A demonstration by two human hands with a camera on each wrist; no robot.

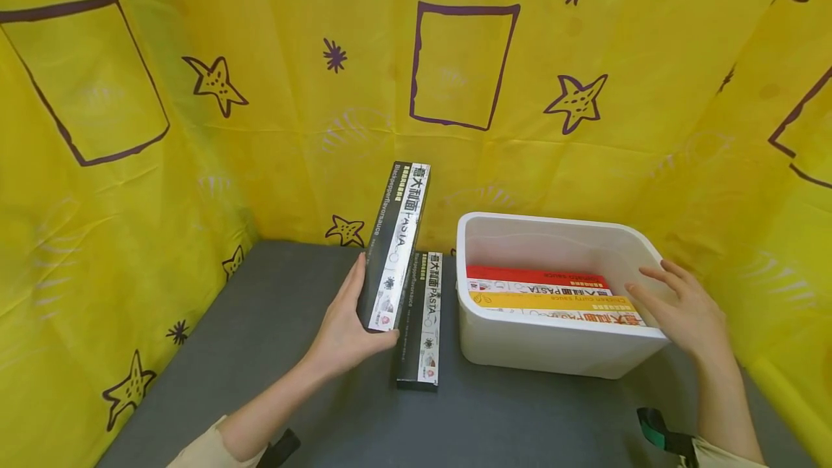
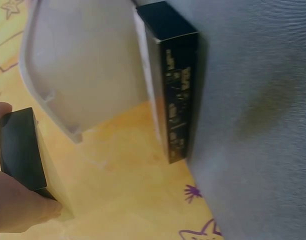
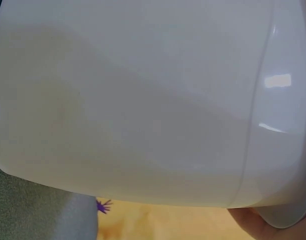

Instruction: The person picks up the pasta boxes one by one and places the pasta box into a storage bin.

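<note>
My left hand grips the lower end of a black and white pasta box, tilted and raised. In the left wrist view the box's dark end shows between thumb and fingers. A second black pasta box lies on the table just beneath, left of a white bin. Inside the bin lie a red pasta box and a yellow one. My right hand is at the bin's right rim, fingers extended over it. The bin's wall fills most of the right wrist view.
The dark grey table meets a yellow cloth with purple stars and frames, which rises behind it and at both sides. Dark straps lie close to both wrists.
</note>
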